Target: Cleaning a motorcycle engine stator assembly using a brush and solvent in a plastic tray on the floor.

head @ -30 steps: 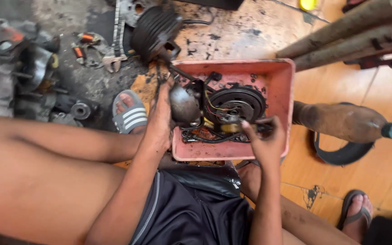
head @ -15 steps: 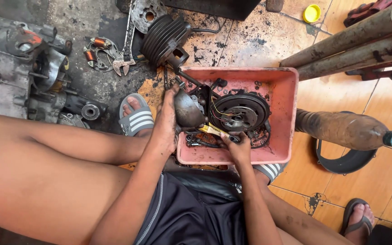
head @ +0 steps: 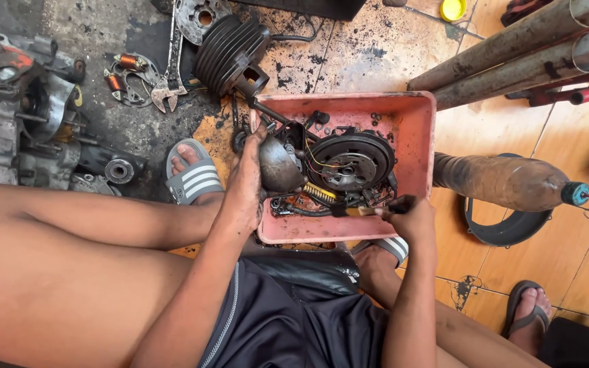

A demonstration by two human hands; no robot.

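Note:
A pink plastic tray (head: 420,136) on the tiled floor holds a round black flywheel-like part (head: 351,160) with wires, bolts and oily residue. My left hand (head: 247,187) grips a grey rounded metal part (head: 279,167) at the tray's left side. My right hand (head: 412,217) holds a small brush (head: 359,211) by its handle at the tray's near edge, with the bristles pointing left toward the yellow-wired part beneath the flywheel.
A finned black engine cylinder (head: 230,54) lies beyond the tray, with a wrench (head: 170,75), coil plate (head: 125,78) and engine casings (head: 25,116) at the left. Metal pipes (head: 512,58) run at upper right. A brown plastic bottle (head: 506,180) lies right of the tray. Another person's sandalled foot (head: 530,310) is lower right.
My right hand has moved right along the tray's near edge with the brush. The left hand stays on the grey part. The view has shifted slightly.

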